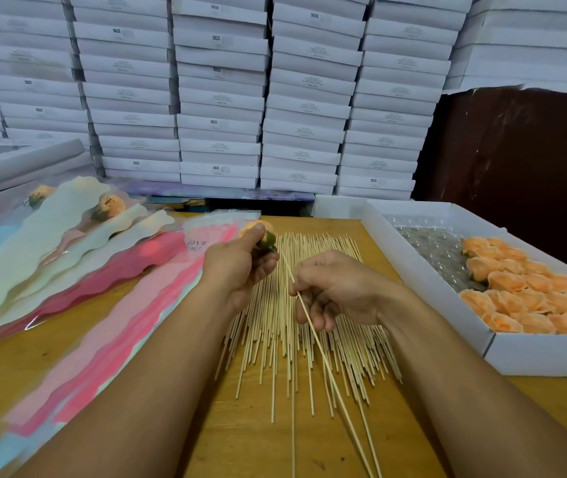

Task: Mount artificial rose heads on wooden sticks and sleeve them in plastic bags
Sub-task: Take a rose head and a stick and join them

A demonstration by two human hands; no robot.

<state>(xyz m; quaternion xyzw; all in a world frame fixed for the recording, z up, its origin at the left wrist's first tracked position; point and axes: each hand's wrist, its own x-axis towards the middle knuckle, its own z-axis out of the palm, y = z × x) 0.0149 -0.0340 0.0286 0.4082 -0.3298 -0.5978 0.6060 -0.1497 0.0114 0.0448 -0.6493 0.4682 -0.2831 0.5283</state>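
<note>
My left hand (240,262) grips an orange rose head (264,236) with a green base, thumb laid along its top. My right hand (335,288) pinches a thin wooden stick (323,357); its upper end reaches the rose's green base and its lower end runs down toward the frame's bottom edge. Below both hands, a loose pile of wooden sticks (275,343) is spread on the wooden table (254,439). Pink and pale plastic sleeves (116,326) lie fanned out on the left. Two sleeved roses (109,207) rest at the far left.
A white box (447,305) on the right holds several orange rose heads (530,294) over bubble wrap. Stacks of white flat boxes (220,98) form a wall behind the table. A dark brown panel (523,160) stands at the back right.
</note>
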